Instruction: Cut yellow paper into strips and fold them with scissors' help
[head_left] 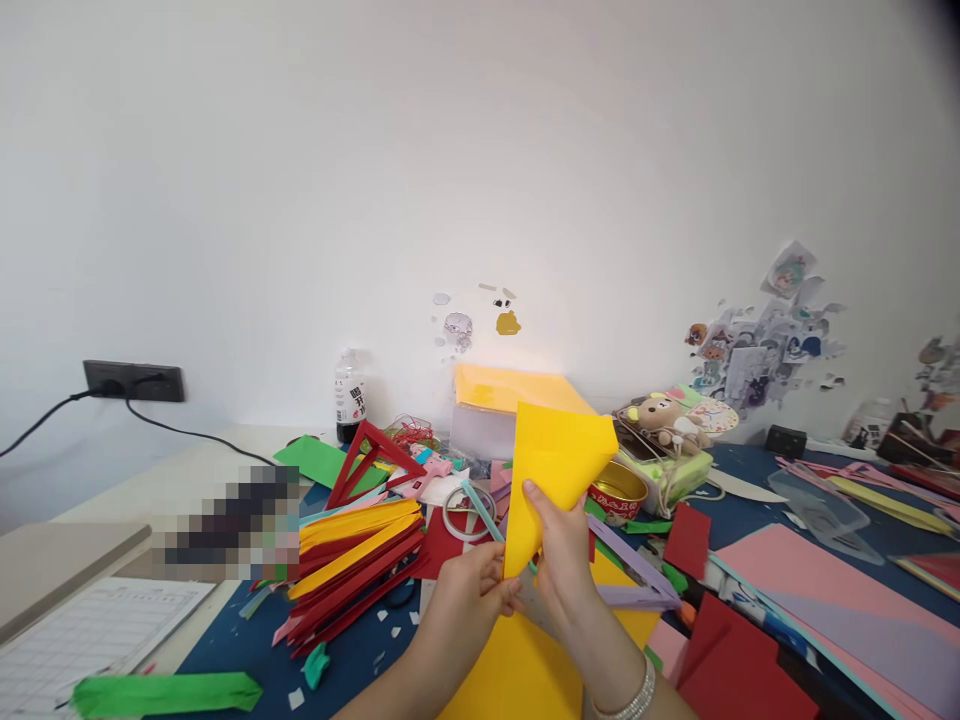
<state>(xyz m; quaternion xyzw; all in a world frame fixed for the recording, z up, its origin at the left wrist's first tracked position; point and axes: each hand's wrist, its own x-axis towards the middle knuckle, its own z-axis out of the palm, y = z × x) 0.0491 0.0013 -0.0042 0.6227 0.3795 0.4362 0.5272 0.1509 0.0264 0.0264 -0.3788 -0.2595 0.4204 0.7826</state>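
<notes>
Ok, L hand (471,588) + R hand (566,558) hold ylw ppr (553,455); top edge clear.

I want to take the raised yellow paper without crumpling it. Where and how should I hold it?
Probably pinch the yellow paper by its upper left edge, coming from the left: that edge is free where the shape broadens, while the left hand is at its narrow lower end and the right hand holds its right side.
</notes>
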